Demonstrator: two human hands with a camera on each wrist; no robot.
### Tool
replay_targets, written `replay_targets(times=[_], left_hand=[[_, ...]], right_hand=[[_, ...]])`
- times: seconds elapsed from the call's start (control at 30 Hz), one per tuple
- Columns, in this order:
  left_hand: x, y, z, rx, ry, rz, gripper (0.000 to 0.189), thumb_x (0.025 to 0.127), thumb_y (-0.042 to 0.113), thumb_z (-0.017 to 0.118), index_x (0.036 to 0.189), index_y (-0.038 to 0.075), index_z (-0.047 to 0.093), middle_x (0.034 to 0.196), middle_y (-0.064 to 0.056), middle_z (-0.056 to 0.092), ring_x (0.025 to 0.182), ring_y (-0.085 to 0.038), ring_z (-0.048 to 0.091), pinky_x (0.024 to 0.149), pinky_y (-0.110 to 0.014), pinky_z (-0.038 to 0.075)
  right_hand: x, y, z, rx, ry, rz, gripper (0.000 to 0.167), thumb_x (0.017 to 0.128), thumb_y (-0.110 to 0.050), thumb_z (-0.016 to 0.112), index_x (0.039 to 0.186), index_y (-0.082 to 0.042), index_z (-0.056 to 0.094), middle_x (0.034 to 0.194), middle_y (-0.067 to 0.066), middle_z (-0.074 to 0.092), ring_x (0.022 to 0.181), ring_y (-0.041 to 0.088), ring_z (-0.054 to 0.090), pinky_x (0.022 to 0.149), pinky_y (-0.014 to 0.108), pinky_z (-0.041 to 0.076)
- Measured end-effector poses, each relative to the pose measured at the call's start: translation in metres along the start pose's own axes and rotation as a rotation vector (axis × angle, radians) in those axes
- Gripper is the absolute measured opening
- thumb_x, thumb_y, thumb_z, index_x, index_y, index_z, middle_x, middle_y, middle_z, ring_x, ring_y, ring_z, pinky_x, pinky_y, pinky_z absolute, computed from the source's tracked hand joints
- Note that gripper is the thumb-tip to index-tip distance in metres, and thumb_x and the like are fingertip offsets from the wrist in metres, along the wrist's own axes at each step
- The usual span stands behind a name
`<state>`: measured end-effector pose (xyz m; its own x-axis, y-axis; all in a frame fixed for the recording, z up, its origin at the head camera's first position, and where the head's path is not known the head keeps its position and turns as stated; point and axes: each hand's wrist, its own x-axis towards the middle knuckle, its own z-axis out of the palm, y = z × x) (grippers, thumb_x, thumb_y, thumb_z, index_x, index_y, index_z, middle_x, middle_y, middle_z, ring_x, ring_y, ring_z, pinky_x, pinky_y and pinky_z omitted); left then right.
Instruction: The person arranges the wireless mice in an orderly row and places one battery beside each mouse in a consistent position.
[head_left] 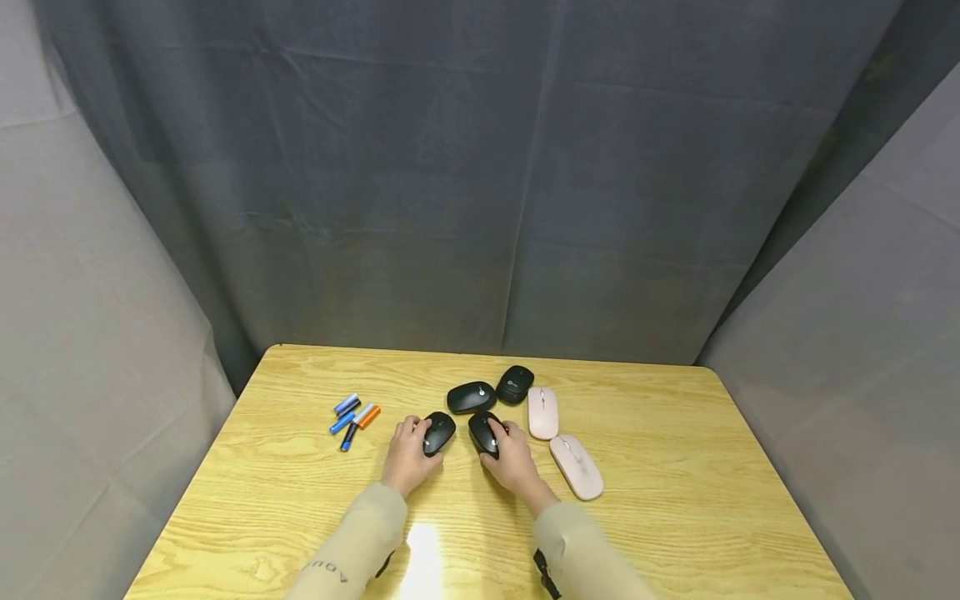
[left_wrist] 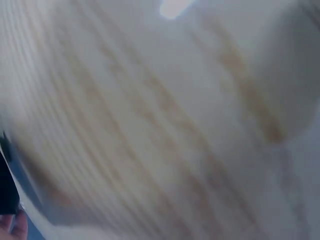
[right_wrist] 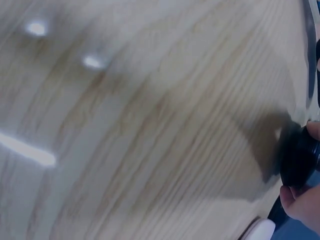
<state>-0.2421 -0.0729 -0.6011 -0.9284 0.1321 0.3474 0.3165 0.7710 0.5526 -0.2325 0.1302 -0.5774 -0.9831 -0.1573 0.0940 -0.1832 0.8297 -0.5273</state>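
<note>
My left hand [head_left: 408, 457] grips a black computer mouse [head_left: 440, 432] by its sides, near the middle of the table. Just to the right, my right hand [head_left: 513, 460] holds a second black mouse [head_left: 483, 431] between thumb and fingers. In the right wrist view this mouse [right_wrist: 298, 157] shows at the right edge, pinched by the fingertips [right_wrist: 288, 197]. Behind both hands lie another black mouse [head_left: 471, 397] and a more rounded black mouse [head_left: 515, 383]. Only a sliver of the left hand [left_wrist: 19, 226] appears in the left wrist view.
Two pale pink mice, one upright in view [head_left: 543, 412] and one slanted [head_left: 577, 467], lie right of the right hand. Several batteries in blue, orange and dark colours [head_left: 346, 422] are clustered left of the left hand. A grey curtain [head_left: 450, 208] hangs behind the wooden table [head_left: 675, 500].
</note>
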Motion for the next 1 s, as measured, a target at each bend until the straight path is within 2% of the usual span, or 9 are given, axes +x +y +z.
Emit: replay_targets(times=[0.23,0.5,0.7,1.0], left_hand=[[-0.006,-0.006,-0.003,-0.006,0.028,-0.136,0.058,0.068,0.019,0.077,0.118,0.000,0.056,0.115,-0.017,0.048,0.105,-0.033,0.045,0.086,-0.046,0.042],[-0.008,-0.006,-0.008,-0.023,0.080,-0.230,0.060,0.067,0.017,0.078,0.119,-0.002,0.055,0.112,-0.019,0.048,0.103,-0.036,0.045,0.083,-0.048,0.042],[-0.010,-0.011,-0.009,-0.029,0.113,-0.291,0.059,0.068,0.019,0.077,0.119,-0.001,0.055,0.113,-0.018,0.048,0.103,-0.035,0.045,0.079,-0.048,0.044],[-0.013,-0.015,-0.011,-0.040,0.124,-0.323,0.060,0.068,0.017,0.078,0.120,-0.003,0.053,0.115,-0.021,0.046,0.106,-0.036,0.043,0.084,-0.049,0.042]], right_hand=[[-0.004,-0.013,0.011,0.013,0.008,-0.027,0.062,0.078,-0.015,0.071,0.132,-0.001,0.045,0.124,0.028,0.042,0.115,0.042,0.041,0.089,0.052,0.040],[-0.009,-0.028,0.019,0.017,0.084,-0.069,0.060,0.078,-0.015,0.070,0.130,-0.001,0.045,0.120,0.028,0.042,0.111,0.043,0.042,0.085,0.054,0.040],[-0.006,-0.035,0.025,0.019,0.060,-0.022,0.060,0.078,-0.014,0.071,0.131,0.000,0.045,0.122,0.028,0.043,0.113,0.043,0.042,0.089,0.052,0.040],[-0.003,-0.046,0.032,0.004,0.085,0.083,0.062,0.078,-0.020,0.072,0.131,-0.003,0.046,0.122,0.026,0.043,0.113,0.040,0.042,0.087,0.050,0.042]])
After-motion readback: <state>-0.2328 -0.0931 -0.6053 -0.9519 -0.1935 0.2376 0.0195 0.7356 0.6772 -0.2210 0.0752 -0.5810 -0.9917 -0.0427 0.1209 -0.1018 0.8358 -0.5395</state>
